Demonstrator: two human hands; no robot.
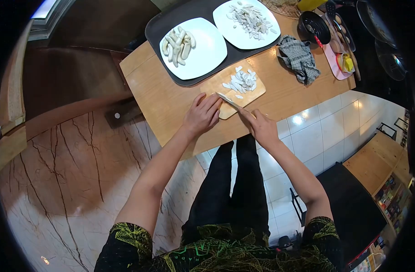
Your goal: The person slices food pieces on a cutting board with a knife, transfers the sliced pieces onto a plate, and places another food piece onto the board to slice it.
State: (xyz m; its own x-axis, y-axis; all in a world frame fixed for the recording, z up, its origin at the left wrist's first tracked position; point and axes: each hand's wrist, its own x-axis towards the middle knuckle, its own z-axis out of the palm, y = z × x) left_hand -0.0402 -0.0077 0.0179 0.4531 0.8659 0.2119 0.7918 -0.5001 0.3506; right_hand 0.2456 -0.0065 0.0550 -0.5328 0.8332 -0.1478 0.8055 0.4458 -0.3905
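Note:
My right hand [263, 127] is wrapped round the handle of a knife [229, 100], whose blade points up and left over a wooden cutting board [255, 94]. Beside the blade tip, my left hand [202, 113] rests at the board's left part with its fingers bent together; whatever lies under them is hidden. White sliced pieces [242, 81] are heaped on the board to the right of the blade. Beyond the board, a dark tray [188, 81] bears a white plate [209, 45] with several whole pale pieces [177, 45] and a second white plate [223, 22] with many slices [253, 20].
A checked cloth [299, 59] lies right of the board. Further right are a black bowl [314, 27], a pink tray [333, 63] with a small yellow-filled container [346, 63], and pans [390, 59]. The wooden table's [166, 115] near edge lies just below my hands.

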